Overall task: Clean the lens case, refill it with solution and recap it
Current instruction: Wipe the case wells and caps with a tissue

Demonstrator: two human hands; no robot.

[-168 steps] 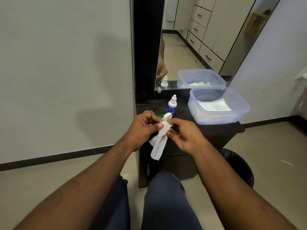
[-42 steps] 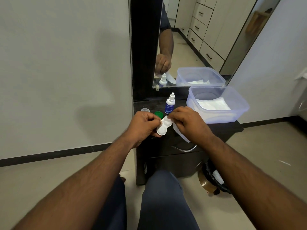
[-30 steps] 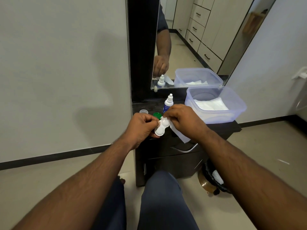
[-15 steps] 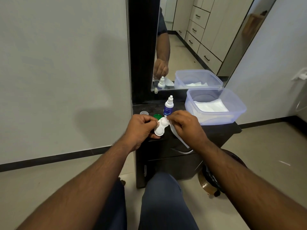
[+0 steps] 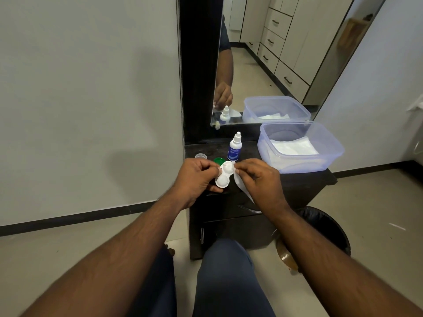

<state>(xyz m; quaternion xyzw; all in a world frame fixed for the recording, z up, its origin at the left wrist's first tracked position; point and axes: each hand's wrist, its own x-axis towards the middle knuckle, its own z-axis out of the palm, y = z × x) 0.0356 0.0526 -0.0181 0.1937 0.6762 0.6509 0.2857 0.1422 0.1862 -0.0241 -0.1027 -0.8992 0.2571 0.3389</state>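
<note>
Between the two hands, the lens case (image 5: 223,175) is gripped at its left edge by the left hand (image 5: 196,177), long axis running away from the person. The right hand (image 5: 256,179) pinches a tissue (image 5: 238,181) against the far well. Solution bottle (image 5: 234,147) stands just beyond, nearer the right hand; its blue label is unreadable. Green cap (image 5: 218,160) lies beside it.

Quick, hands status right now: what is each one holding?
Left hand: grips the white lens case by its left edge.
Right hand: pinches a white tissue against the case's far well.
</note>
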